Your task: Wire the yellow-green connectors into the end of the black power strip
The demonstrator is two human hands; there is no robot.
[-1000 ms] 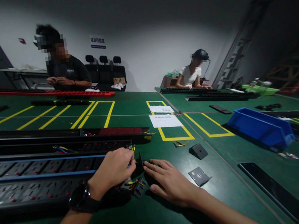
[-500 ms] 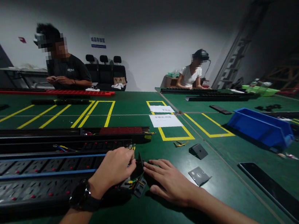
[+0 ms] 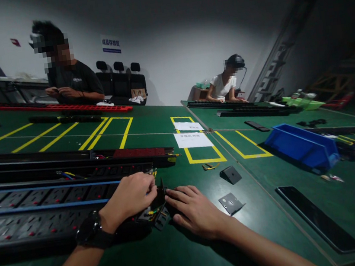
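Observation:
My left hand (image 3: 135,195), with a black watch on its wrist, is closed at the right end of a black power strip (image 3: 45,220) with rows of sockets and red dots. What its fingertips hold is hidden. A thin black end plate (image 3: 162,189) stands upright just beyond them. My right hand (image 3: 192,211) is open, palm down, its stretched fingertips touching the plate's right side. Below the plate, a small black socket piece (image 3: 161,219) hangs at the strip's end beside yellow-green wires (image 3: 150,213).
Right of my hands lie a black bracket (image 3: 230,175), a flat metal plate (image 3: 231,203) and a phone (image 3: 318,219). Farther off are a blue bin (image 3: 302,147), paper labels (image 3: 193,139) and more black strips (image 3: 141,153). Two people work across the table.
The whole view has shifted slightly. Both hands keep nearly the same pose at the strip's end. A blurred skin-coloured shape has appeared at the right edge.

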